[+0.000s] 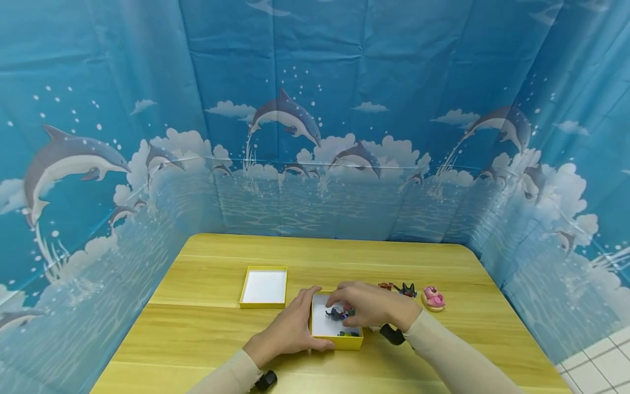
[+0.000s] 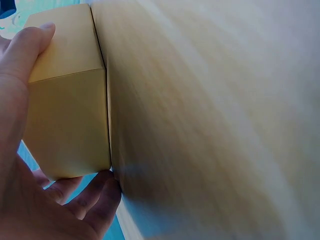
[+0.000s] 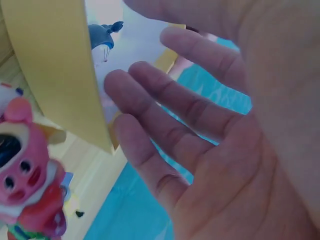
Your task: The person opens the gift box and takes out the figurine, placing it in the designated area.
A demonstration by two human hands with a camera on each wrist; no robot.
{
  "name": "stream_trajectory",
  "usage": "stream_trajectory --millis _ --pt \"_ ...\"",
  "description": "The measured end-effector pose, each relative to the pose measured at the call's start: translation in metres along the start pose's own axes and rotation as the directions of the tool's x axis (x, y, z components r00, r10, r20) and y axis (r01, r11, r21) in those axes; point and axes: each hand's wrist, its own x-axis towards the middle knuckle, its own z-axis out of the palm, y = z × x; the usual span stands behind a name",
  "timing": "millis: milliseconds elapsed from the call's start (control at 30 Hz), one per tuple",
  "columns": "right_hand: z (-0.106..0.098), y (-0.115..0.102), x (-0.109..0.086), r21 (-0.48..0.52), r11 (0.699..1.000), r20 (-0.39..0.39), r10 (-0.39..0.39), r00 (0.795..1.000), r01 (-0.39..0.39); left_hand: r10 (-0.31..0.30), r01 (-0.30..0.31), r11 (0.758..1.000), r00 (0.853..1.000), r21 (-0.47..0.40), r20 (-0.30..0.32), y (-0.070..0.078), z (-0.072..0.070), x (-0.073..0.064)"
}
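Note:
My left hand (image 1: 290, 327) grips a shallow yellow box (image 1: 347, 343), its thumb on the front wall and its fingers along the left side. In the left wrist view the thumb presses one face of the box (image 2: 67, 120). Over the box's right side reaches my right hand (image 1: 371, 303), fingers spread and slightly bent, holding nothing visible in the right wrist view. Inside on the white bottom lies a small grey figurine (image 1: 336, 314), with red and blue bits close to the right fingers. A small green and dark piece (image 1: 347, 334) lies near the front wall.
A yellow-rimmed tray or lid (image 1: 264, 287) with a white inside lies left of the box. Right of the box stand a pink figurine (image 1: 433, 299), a dark figurine with pointed ears (image 1: 407, 290) and a reddish-brown one (image 1: 385, 285). A dolphin-printed curtain (image 1: 315, 191) surrounds the wooden table (image 1: 197, 334).

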Motion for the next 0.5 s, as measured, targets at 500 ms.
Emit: stream_trajectory --millis 500 --pt "0.006 -0.009 0.032 -0.024 0.999 0.103 0.036 0.994 -0.034 0.004 -0.004 1.000 1.000 -0.004 0.000 -0.002 0.001 0.000"
